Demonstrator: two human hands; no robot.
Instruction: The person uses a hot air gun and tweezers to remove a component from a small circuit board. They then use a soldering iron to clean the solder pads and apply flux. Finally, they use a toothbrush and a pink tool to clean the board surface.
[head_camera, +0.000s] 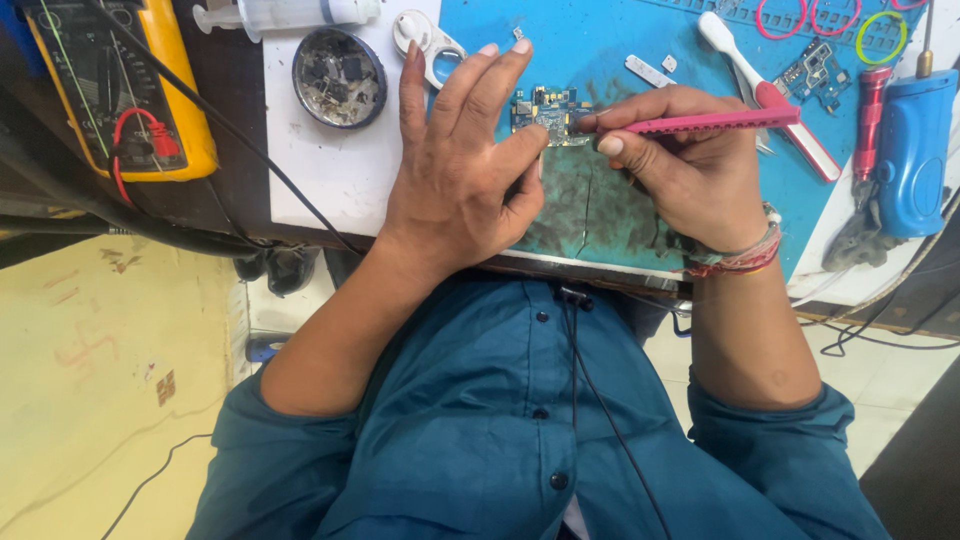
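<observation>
left hand splayed, right hand pinching

A dark workbench bears a blue mat above a pale yellow floor.

Bright, even daylight, soft shadows, sharp focus, slight wide-angle stretch at edges
</observation>
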